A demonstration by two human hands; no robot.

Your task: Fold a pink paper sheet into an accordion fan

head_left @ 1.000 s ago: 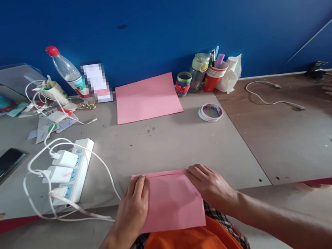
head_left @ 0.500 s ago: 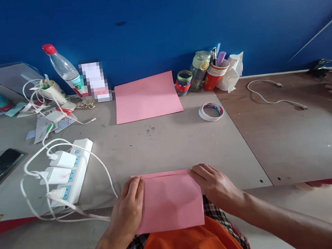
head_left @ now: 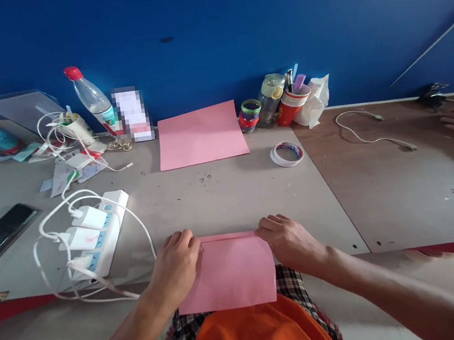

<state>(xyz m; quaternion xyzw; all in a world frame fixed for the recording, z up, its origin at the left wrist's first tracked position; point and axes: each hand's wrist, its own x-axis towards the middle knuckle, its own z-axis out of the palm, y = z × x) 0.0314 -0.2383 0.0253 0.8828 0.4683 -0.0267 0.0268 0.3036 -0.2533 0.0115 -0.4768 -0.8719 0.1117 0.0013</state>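
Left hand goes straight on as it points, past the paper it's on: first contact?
Probably the near edge of the pink sheet by the blue wall, across the desk top. The left hand is curled, so heading and height are rough reads.

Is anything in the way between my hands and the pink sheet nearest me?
Nothing visible: your left hand and right hand both touch the sheet near its far corners. The power strip lies off to the left.
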